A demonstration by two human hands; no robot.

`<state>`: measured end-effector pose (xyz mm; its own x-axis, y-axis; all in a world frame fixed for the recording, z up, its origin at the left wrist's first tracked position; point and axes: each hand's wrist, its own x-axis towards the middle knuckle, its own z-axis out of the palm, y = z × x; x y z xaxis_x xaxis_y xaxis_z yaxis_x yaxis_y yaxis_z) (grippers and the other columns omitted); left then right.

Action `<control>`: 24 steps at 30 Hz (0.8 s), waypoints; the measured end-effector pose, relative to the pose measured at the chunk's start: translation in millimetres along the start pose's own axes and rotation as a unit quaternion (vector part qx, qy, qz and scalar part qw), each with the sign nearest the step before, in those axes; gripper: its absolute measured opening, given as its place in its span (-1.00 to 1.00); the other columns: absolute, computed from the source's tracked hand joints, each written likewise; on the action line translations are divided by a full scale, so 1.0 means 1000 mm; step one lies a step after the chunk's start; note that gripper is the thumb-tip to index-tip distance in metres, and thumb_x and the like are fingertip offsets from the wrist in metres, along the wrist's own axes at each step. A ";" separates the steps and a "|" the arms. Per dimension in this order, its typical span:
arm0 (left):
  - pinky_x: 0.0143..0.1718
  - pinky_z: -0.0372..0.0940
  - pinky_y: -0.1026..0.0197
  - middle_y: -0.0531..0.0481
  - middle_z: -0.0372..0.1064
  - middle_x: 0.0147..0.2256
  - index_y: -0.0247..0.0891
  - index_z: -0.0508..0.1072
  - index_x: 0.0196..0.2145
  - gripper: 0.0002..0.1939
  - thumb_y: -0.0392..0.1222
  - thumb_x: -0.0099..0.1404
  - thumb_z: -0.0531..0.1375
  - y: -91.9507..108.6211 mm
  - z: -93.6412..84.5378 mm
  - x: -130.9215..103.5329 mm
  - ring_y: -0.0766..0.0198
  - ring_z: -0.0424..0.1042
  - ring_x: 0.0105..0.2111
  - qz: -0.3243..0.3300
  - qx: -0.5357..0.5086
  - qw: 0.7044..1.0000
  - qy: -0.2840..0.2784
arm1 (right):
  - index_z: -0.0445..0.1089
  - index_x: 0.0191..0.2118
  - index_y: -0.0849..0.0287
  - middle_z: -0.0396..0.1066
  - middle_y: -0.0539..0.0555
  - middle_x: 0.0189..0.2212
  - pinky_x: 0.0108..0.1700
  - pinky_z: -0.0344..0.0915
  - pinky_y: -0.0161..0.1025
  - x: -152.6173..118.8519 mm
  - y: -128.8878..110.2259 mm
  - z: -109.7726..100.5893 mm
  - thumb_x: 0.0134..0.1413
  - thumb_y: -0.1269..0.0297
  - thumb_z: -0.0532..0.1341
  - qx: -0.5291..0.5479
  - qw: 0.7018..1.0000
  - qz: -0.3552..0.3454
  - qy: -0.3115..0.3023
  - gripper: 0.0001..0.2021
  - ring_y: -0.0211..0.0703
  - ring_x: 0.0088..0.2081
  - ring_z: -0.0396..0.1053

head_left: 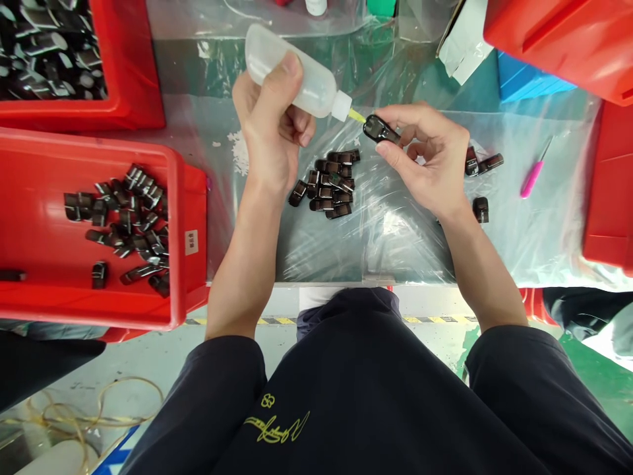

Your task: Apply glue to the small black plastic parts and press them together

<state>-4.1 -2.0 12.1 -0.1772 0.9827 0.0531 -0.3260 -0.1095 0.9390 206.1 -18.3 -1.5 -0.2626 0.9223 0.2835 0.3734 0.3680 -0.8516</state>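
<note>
- From my end, what matters most is the meeting of the yellow-green nozzle [357,116] and the glossy black part [378,130]: the tip sits right at the part's left end. I cannot tell whether it touches or stops just short.
- I see the part lying with its long axis slanting gently from upper left to lower right; the squeeze bottle [317,86] slopes the same way, somewhat more steeply, so the two run roughly end to end.
- My left hand [277,112] is wrapped around the bottle, thumb along its upper side, the white cap [341,105] facing right toward the part.
- My right hand [431,150] pinches the part between thumb and fingers by its right portion. It is the nearer hand to the part; the left one stands off by the bottle's length.
- My hands are apart from each other, with the nozzle and part bridging the gap between them.
- The part seems to be held up off the table [321,257], to the right of the left hand and just left of the right palm.
- Closer to the body, between my forearms, I have a cluster of similar black pieces [326,191]; the pink-handled tool [532,179] lies well off to the right.
</note>
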 end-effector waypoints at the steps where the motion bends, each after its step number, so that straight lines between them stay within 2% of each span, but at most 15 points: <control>1: -0.64 0.06 0.30 0.05 0.12 -0.54 -0.19 0.42 -0.53 -0.63 -0.27 0.48 0.16 0.000 0.001 0.001 0.40 0.09 -0.61 -0.016 -0.005 1.000 0.019 | 0.53 0.03 -0.13 0.52 -0.03 -0.10 -0.48 0.25 -0.21 0.000 0.001 0.000 0.24 -0.24 0.26 -0.003 1.000 0.010 0.000 -0.59 -0.24 -0.35 0.34; 4: -0.64 0.00 0.32 0.08 0.10 -0.53 -0.21 0.40 -0.51 -0.65 -0.22 0.48 0.20 0.000 0.001 0.005 0.43 0.07 -0.64 -0.049 -0.048 0.996 0.062 | 0.53 0.05 -0.10 0.53 0.02 -0.06 -0.37 0.34 -0.17 0.000 0.006 0.001 0.22 -0.29 0.24 0.009 1.000 0.023 -0.003 -0.52 -0.18 -0.30 0.38; 7: -0.64 -0.05 0.35 0.08 0.09 -0.54 -0.25 0.38 -0.51 -0.60 -0.23 0.53 0.10 0.000 -0.001 0.009 0.46 0.02 -0.63 -0.044 -0.096 0.993 0.050 | 0.51 0.07 -0.04 0.53 0.04 -0.07 -0.27 0.41 -0.17 -0.001 0.013 0.004 0.27 -0.26 0.21 0.017 1.000 0.012 -0.013 -0.52 -0.17 -0.25 0.42; 9: -0.64 -0.05 0.33 0.08 0.11 -0.56 -0.24 0.37 -0.52 -0.61 -0.22 0.51 0.11 -0.001 -0.003 0.011 0.45 -0.01 -0.62 -0.039 -0.119 0.991 0.052 | 0.52 0.07 0.03 0.54 0.04 -0.12 -0.23 0.42 -0.18 -0.002 0.015 0.008 0.29 -0.17 0.22 0.008 0.999 -0.010 -0.030 -0.55 -0.20 -0.27 0.43; 11: -0.64 -0.05 0.32 0.10 0.12 -0.59 -0.24 0.36 -0.51 -0.65 -0.19 0.48 0.16 -0.001 -0.004 0.012 0.44 -0.03 -0.62 -0.040 -0.141 0.987 0.066 | 0.53 0.04 0.08 0.56 0.04 -0.18 -0.19 0.43 -0.18 -0.004 0.013 0.011 0.31 -0.05 0.26 -0.015 0.997 -0.037 -0.065 -0.63 -0.21 -0.31 0.43; 13: -0.64 -0.07 0.33 0.11 0.11 -0.60 -0.25 0.38 -0.49 -0.71 -0.17 0.41 0.23 0.000 -0.005 0.012 0.45 -0.02 -0.63 -0.043 -0.158 0.985 0.056 | 0.55 0.00 0.11 0.56 0.06 -0.23 -0.16 0.44 -0.17 -0.006 0.008 0.015 0.32 0.06 0.26 -0.046 0.991 -0.068 -0.106 -0.71 -0.19 -0.31 0.45; 17: -0.64 -0.10 0.35 0.13 0.10 -0.61 -0.27 0.32 -0.55 -0.62 -0.08 0.24 0.38 0.000 -0.004 0.011 0.49 -0.01 -0.65 -0.066 -0.145 0.984 0.075 | 0.57 0.00 0.08 0.57 0.14 -0.11 -0.10 0.47 -0.15 -0.011 0.001 0.021 0.36 0.18 0.21 -0.117 0.978 -0.085 -0.152 -0.76 -0.08 -0.19 0.54; 21: -0.64 -0.10 0.33 0.17 0.01 -0.66 -0.27 0.30 -0.57 -0.55 0.01 0.09 0.46 -0.004 -0.007 0.014 0.49 0.00 -0.66 -0.056 -0.150 0.986 0.038 | 0.56 0.03 0.04 0.57 0.15 -0.10 -0.07 0.51 -0.08 -0.012 0.003 0.027 0.38 0.14 0.18 -0.159 0.968 -0.103 -0.166 -0.73 -0.01 -0.15 0.57; 24: -0.63 -0.09 0.34 0.17 0.02 -0.65 -0.27 0.29 -0.57 -0.55 0.01 0.06 0.46 -0.007 -0.008 0.013 0.51 0.00 -0.65 -0.053 -0.153 0.987 0.015 | 0.56 0.05 0.02 0.56 0.14 -0.12 -0.06 0.52 -0.06 -0.013 0.001 0.033 0.39 0.11 0.18 -0.179 0.962 -0.126 -0.161 -0.72 0.01 -0.15 0.57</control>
<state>-12.0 10.6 3.5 -0.1533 0.9867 -0.0537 -0.6087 -0.0515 0.7918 181.0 -33.9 -20.5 -0.6251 0.7358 0.2602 0.5300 0.6450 -0.5505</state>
